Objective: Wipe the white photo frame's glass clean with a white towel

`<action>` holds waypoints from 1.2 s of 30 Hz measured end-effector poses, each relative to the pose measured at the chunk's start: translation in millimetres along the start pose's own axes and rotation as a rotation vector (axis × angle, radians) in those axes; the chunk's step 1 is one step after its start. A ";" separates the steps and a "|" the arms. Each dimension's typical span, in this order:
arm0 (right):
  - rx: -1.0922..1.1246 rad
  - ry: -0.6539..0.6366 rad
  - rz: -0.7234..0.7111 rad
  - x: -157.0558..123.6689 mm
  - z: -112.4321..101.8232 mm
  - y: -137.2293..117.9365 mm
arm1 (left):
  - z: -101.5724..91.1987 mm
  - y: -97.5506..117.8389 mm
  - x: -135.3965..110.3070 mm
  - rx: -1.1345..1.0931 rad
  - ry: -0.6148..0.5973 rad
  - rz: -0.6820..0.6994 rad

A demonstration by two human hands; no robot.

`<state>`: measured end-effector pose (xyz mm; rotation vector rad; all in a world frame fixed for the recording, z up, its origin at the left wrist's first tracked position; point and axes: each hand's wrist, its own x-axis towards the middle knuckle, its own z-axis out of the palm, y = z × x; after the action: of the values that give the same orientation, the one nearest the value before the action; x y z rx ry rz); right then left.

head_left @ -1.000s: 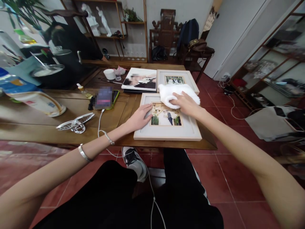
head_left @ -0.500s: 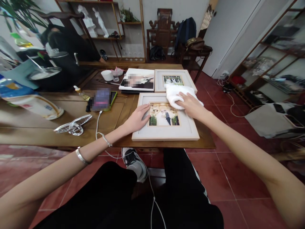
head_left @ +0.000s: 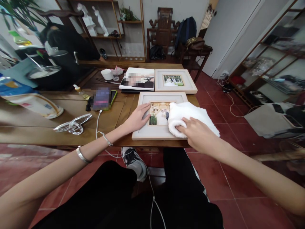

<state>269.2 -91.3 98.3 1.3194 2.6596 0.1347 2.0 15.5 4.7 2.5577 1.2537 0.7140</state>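
A white-framed photo (head_left: pixel 145 132) lies flat at the near edge of the wooden table (head_left: pixel 71 109). My left hand (head_left: pixel 139 117) rests on the frame's left side, fingers stretched flat, holding nothing. My right hand (head_left: pixel 199 136) presses a white cloth (head_left: pixel 190 114) onto the frame's near right corner, fingers laid over the cloth. The cloth covers the right part of the picture and hangs past the frame's right edge.
Behind lie a second white-framed photo (head_left: pixel 175 81) and a photo book (head_left: pixel 138 79). A phone (head_left: pixel 102 99) on a cable, a small bottle (head_left: pixel 79 91), a white cup (head_left: pixel 106 74) and a metal ornament (head_left: pixel 72 124) sit to the left. Red tile floor lies on the right.
My right hand has dragged the cloth from the frame's far right corner down to its near right corner. The left hand has stayed on the frame's left side.
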 end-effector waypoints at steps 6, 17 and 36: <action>0.054 -0.018 0.044 -10.7 -6.5 -11.0 | -0.3 -4.1 0.6 0.002 -0.024 0.023; 0.101 0.224 0.184 99.9 36.3 65.4 | -0.6 -5.0 0.4 0.001 -0.041 0.039; 0.105 -0.189 -0.052 -4.0 -18.8 -14.6 | 0.0 0.5 1.1 0.006 -0.022 0.010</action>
<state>256.6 -103.4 114.9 1.2234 2.5682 -0.1327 3.0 16.1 5.3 2.5710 1.2387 0.6836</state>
